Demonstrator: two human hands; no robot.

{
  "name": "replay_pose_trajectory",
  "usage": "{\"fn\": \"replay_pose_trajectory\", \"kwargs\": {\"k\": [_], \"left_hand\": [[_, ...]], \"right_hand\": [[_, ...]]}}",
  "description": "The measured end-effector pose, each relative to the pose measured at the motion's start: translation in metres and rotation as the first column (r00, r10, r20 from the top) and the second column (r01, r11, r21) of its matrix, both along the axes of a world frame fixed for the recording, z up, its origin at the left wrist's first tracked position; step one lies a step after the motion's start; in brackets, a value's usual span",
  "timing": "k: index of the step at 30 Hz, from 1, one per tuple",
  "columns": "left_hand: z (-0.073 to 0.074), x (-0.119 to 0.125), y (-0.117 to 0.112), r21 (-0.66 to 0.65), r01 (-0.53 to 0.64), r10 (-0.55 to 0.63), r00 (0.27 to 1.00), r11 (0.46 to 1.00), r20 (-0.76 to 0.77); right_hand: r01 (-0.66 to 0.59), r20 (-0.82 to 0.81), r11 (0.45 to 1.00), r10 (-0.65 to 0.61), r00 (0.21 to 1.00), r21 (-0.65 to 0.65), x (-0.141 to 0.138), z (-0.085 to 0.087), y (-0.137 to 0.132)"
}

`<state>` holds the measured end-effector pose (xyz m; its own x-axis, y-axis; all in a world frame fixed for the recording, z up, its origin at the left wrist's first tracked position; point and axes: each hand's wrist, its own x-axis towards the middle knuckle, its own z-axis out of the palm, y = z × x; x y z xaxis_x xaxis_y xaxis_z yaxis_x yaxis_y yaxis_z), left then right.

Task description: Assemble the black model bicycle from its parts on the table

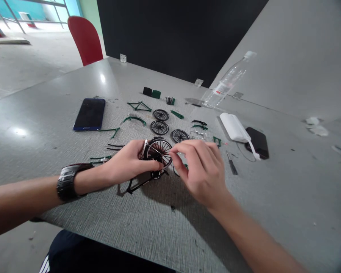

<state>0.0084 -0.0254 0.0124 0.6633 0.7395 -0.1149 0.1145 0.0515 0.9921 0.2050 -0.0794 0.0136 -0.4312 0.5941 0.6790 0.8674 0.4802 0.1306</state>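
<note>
My left hand (127, 159) is closed around a partly built black miniature bicycle (139, 185) just above the table. Its spoked wheel (166, 146) with a pale rim faces up between my hands, and my left thumb presses near the hub. My right hand (200, 167) has thumb and forefinger pinched together at the wheel's right side. Whatever sits in that pinch is too small to make out. Loose wheels (159, 127) lie just beyond my hands. A green bicycle frame (139, 106) and a green curved mudguard (135, 119) are farther off.
A dark phone (89, 113) lies at the left. To the right are a small screwdriver (232, 163), a white case-like device (234, 129) and a black device (258, 142). A clear bottle (227, 85) stands near the dark partition (170, 38). Small green and black parts are spread across the table (125, 227).
</note>
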Motion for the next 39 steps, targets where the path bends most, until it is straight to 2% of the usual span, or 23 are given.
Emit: {"fn": "replay_pose_trajectory", "kwargs": {"k": [4, 7, 13, 17, 21, 27, 33, 36, 39], "left_hand": [[-0.001, 0.0, 0.001, -0.056, -0.061, 0.061, 0.998, 0.997, -0.002], [-0.002, 0.0, 0.002, -0.079, -0.099, 0.1, 0.995, 0.992, 0.004], [-0.002, 0.0, 0.002, -0.024, 0.014, -0.015, 0.999, 1.0, -0.032], [-0.002, 0.002, 0.002, 0.034, 0.077, -0.076, 0.997, 0.996, -0.022], [-0.002, 0.002, 0.003, 0.023, 0.11, -0.11, 0.994, 0.994, -0.004], [-0.005, -0.001, 0.003, 0.001, 0.105, -0.105, 0.994, 0.994, -0.018], [-0.005, 0.0, 0.004, -0.11, 0.068, -0.065, 0.997, 0.992, 0.033], [-0.004, 0.001, 0.004, -0.085, 0.064, -0.061, 0.998, 0.994, 0.03], [-0.004, 0.001, 0.004, -0.036, 0.071, -0.071, 0.997, 0.997, 0.008]], "right_hand": [[0.052, 0.045, 0.994, -0.048, 0.998, -0.093, 0.011, -0.004, 0.006], [0.045, 0.026, 0.99, -0.041, 0.999, -0.137, 0.014, -0.006, 0.007], [-0.046, -0.059, 0.999, 0.045, 0.997, -0.01, 0.003, 0.0, 0.001], [-0.089, -0.019, 0.996, 0.089, 0.996, -0.019, -0.003, -0.001, -0.002], [-0.122, -0.032, 0.992, 0.121, 0.992, -0.024, -0.003, -0.003, -0.003], [-0.124, 0.02, 0.992, 0.124, 0.992, 0.001, -0.001, -0.003, -0.004], [-0.167, 0.11, 0.985, 0.163, 0.981, 0.032, 0.003, 0.004, -0.008], [-0.18, 0.098, 0.984, 0.177, 0.979, 0.018, 0.004, 0.004, -0.008], [-0.182, 0.015, 0.983, 0.183, 0.983, -0.023, 0.003, 0.002, -0.006]]}}
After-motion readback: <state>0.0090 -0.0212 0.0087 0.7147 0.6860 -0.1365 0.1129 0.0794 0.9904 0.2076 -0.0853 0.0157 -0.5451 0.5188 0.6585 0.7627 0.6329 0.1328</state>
